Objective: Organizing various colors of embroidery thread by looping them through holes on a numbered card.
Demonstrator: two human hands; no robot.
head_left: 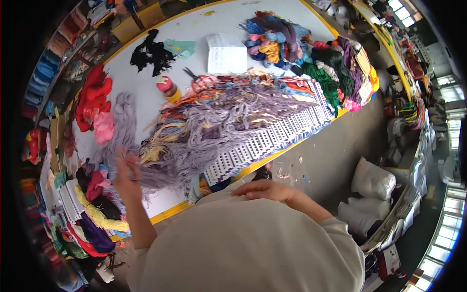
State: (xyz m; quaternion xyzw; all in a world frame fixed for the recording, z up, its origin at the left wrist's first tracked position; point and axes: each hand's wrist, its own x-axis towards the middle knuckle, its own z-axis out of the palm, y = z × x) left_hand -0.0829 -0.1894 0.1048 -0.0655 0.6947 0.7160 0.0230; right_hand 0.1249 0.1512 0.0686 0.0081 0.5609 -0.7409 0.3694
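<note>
The workshop floor [311, 163] stretched away to my right, with pale stuffed sacks [372, 179] against the side and bright windows [446, 214] beyond them. Before me stood a white table [224, 22] edged in yellow. The lavender yarn [209, 117] lay in loose loops over a layer of multicoloured strands [214, 87], its ends trailing left toward me. A white strip with rows of dark holes [272, 141] ran along the near edge, strands lying against it.

My left hand [127, 175] was raised at those trailing lavender ends, fingers bent and a little apart; they were blurred, and I could not tell whether they pinched any yarn. My right hand [265, 189] rested by the front of my shirt [253, 243], fingers loosely curled; I could not tell whether anything sat within them.

Red yarn [95, 97] and a pink bundle [103, 127] lay farther left. Toward the far side were black yarn [153, 53], a printed sheet [226, 53] and a heap of mixed skeins [277, 41].
</note>
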